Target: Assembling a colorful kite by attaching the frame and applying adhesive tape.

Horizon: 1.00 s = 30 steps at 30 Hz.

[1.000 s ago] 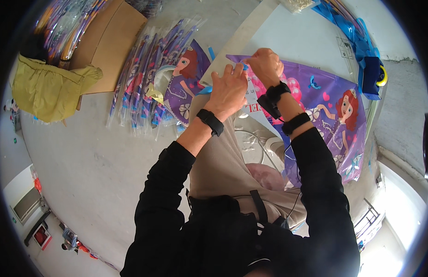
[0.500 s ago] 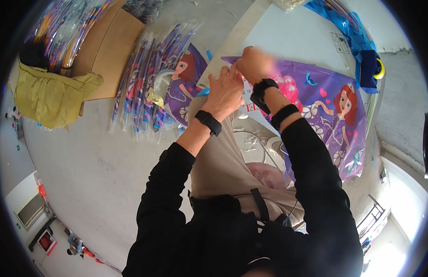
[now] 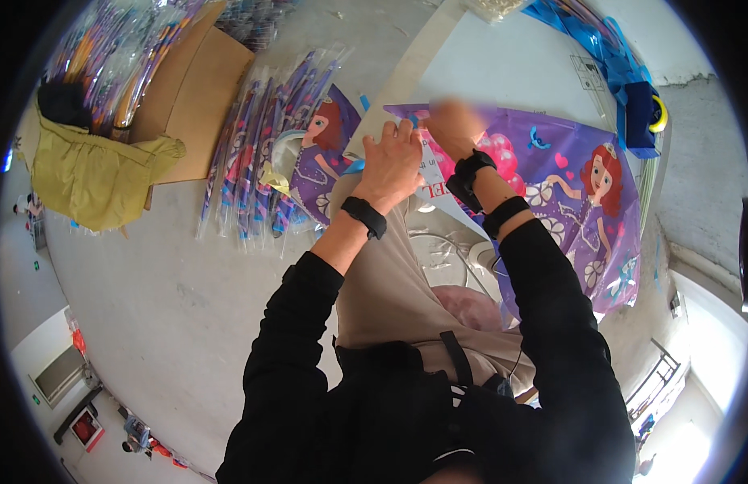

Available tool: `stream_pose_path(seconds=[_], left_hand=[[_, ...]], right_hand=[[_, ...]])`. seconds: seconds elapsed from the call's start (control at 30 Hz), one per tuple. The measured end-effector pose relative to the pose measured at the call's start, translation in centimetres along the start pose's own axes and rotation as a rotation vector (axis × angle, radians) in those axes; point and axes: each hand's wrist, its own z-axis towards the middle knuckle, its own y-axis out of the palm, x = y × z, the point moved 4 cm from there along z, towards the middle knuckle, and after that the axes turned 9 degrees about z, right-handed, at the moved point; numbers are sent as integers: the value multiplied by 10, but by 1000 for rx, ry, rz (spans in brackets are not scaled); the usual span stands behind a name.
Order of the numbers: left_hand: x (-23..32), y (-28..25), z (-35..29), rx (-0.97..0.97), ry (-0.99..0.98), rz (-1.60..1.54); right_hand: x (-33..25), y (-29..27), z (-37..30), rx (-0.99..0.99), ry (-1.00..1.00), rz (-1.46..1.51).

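Observation:
A purple sheet (image 3: 564,189) printed with a red-haired cartoon figure, pink balloons and hearts is spread before me, partly over a pale board (image 3: 503,68). Near its left corner my left hand (image 3: 392,165) has bent fingers closed at the edge; the fingertips are partly hidden. A small blue bit shows by those fingertips. Close beside it, my right hand (image 3: 455,127) is over the sheet's upper edge, its fingers smeared by blur. Between the wrists lies a white paper with red and black print (image 3: 433,181). Another purple printed piece (image 3: 325,153) is left of my left hand.
Several long printed bundles in clear sleeves (image 3: 257,161) lie to the left. Beyond them stands a cardboard box (image 3: 200,97) with yellow-green cloth (image 3: 96,173) over its near end. At the upper right are blue bags (image 3: 604,36) and a yellow tape roll (image 3: 658,115).
My right hand has shifted slightly down and right, away from my left hand. The left hand's fingers have drawn closer together, while the hand stays near the sheet's corner.

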Motion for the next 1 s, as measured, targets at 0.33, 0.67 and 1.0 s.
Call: stream_pose_path(seconds=[0.33, 0.67, 1.0], left_hand=[[-2, 0, 0, 57, 17, -26], [-10, -3, 1, 40, 69, -144], [57, -21, 10, 243, 244, -281]], right_hand=[[-26, 8, 0, 82, -97, -96], [34, -30, -16, 288, -220, 293], [311, -119, -157, 566, -9, -178]])
